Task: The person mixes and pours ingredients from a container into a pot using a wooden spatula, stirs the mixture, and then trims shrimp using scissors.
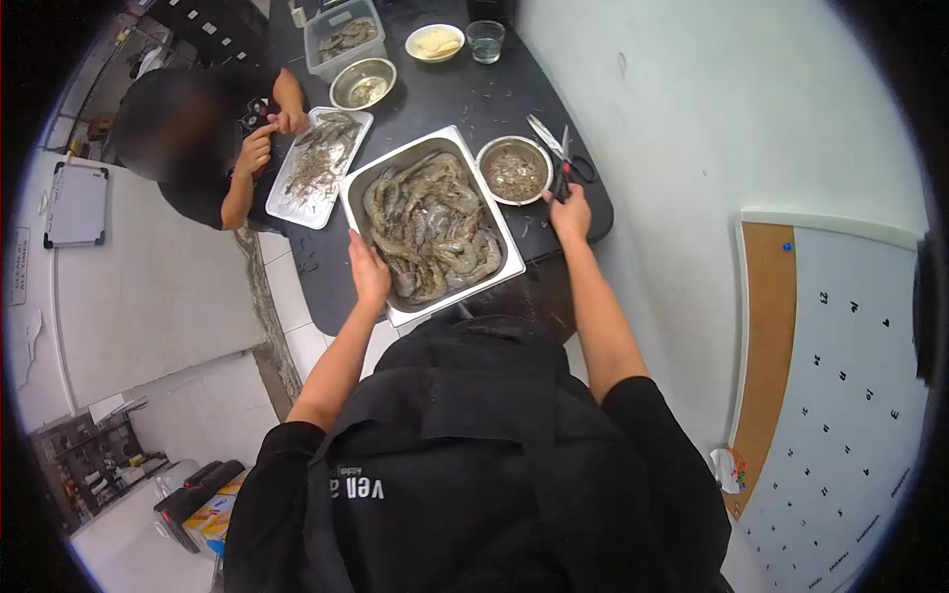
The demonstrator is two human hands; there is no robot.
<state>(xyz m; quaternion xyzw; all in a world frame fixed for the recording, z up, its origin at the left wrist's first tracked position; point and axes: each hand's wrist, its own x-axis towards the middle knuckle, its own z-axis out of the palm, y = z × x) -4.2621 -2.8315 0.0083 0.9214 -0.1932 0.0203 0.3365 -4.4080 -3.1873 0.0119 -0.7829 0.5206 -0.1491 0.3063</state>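
Observation:
A rectangular steel pan point(514, 259) full of raw grey shrimp point(430, 222) sits before me, its near end over the table edge. My left hand point(369, 272) grips the pan's left side, fingers along the outer wall. My right hand point(569, 213) is closed around red-and-black-handled scissors point(561, 178), just right of a round metal bowl point(481, 166). Small shrimp trimmings point(515, 174) lie in that bowl. Another black-handled pair of scissors point(583, 169) appears beside the held ones; where their blades cross is hard to make out.
Across the black table point(435, 104), a co-worker's hands point(267, 138) are over a white tray point(282, 203) with shrimp and scraps. Farther back are a metal bowl point(336, 91), a plastic tub point(314, 61) of shrimp, a white bowl point(411, 52) and a glass point(485, 44). A wall point(672, 128) rises at right.

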